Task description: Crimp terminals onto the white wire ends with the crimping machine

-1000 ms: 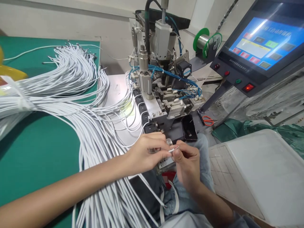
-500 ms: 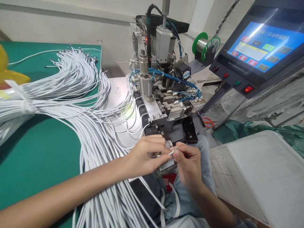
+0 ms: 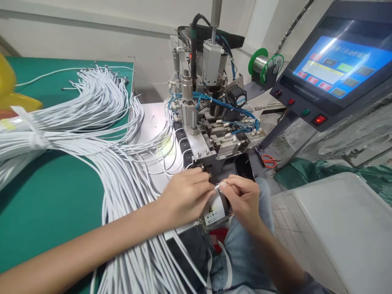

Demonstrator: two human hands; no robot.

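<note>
1. On the green table (image 3: 52,212), the stretch between the white cables (image 3: 122,175) and the left forearm (image 3: 107,237) gives room for a hand to pass.
2. Those cables bar the way from the table's left edge across its right edge.
3. Near the left edge, a yellow object (image 3: 18,93) stands as an obstacle.
4. Beyond the right edge, the machine (image 3: 190,114) blocks the way ahead.
5. A thin white piece (image 3: 217,186) bridges the narrow gap between left hand (image 3: 187,195) and right hand (image 3: 244,198).
</note>
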